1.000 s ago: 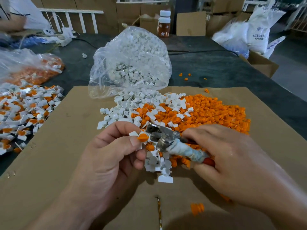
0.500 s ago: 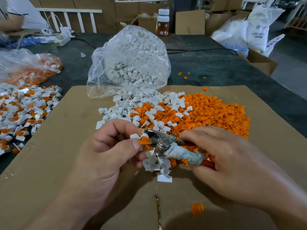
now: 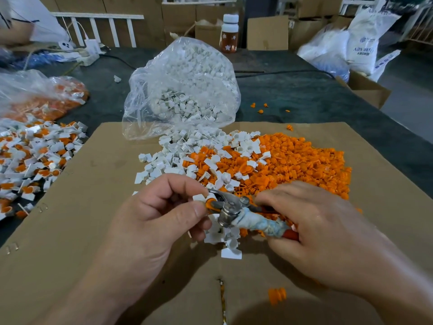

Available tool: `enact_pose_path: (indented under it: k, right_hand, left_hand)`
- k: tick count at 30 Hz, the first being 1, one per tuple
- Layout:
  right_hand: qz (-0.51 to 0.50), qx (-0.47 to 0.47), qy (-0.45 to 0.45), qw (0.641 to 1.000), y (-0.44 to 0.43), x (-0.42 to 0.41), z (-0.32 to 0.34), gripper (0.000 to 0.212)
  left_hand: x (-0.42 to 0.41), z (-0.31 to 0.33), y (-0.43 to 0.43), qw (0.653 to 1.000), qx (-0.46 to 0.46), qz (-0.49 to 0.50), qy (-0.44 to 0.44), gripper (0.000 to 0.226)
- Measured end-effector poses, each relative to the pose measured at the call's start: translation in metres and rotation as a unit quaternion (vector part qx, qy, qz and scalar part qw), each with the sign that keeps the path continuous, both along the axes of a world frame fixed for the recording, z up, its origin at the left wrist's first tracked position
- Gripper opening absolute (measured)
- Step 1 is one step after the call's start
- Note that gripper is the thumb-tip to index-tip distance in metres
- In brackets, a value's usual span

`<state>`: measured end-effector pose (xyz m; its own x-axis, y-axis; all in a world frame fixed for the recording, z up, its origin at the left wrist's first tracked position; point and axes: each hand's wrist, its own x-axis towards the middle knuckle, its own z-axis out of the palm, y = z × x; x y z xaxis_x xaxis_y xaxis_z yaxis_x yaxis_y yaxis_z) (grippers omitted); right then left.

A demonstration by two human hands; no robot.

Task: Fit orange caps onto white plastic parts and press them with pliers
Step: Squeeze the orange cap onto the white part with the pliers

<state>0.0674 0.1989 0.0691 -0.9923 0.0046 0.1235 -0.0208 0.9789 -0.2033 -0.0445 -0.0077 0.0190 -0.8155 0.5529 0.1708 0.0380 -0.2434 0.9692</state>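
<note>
**Two hands pressing an orange cap into a white part with pliers**

A dark bench (image 3: 304, 99) fills the view, with a large sheet of brown cardboard (image 3: 93, 219) laid over its near side. At the far edge of the cardboard a clear plastic bag (image 3: 182, 85) full of white parts lies open towards the viewer. In front of it a broad heap of orange caps (image 3: 304, 165) spreads to the right, and a smaller spill of white plastic parts (image 3: 173, 158) overlaps its left side. Far left, off the cardboard, is a pile of white parts with orange caps fitted (image 3: 35, 156).

Low in the centre, the left hand (image 3: 150, 221) has its grip closed on one white part (image 3: 199, 197), pinched between thumb and forefinger, with an orange cap (image 3: 210, 202) set in it. The right hand (image 3: 316, 231) has its grip wrapped round the pliers (image 3: 232, 207), whose handle is bound in grubby tape. The jaws sit around the orange cap. One loose orange cap (image 3: 277, 295) lies on the cardboard near the bottom edge.
</note>
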Motion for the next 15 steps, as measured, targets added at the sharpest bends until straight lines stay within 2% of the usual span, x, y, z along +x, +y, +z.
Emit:
enact_pose_path:
  k: [4, 7, 11, 15]
  right_hand:
    - [-0.008, 0.029, 0.014, 0.999, -0.0026, -0.001, -0.0006, 0.039]
    - [-0.021, 0.032, 0.008, 0.999, -0.0045, -0.0003, -0.0003, 0.032]
    - [-0.029, 0.035, -0.014, 0.999, -0.0049, 0.0001, -0.0009, 0.032]
    - [-0.024, 0.028, -0.003, 0.999, -0.0067, 0.0002, -0.0005, 0.03]
  left_hand:
    - [-0.0007, -0.0003, 0.0001, 1.0, 0.005, -0.006, -0.004, 0.038]
    - [-0.0001, -0.0005, 0.0004, 1.0, 0.006, -0.004, 0.002, 0.038]
    - [0.0019, 0.0003, 0.0018, 1.0, 0.015, -0.005, 0.003, 0.038]
    - [0.0036, 0.0019, 0.0031, 1.0, 0.028, -0.005, 0.005, 0.021]
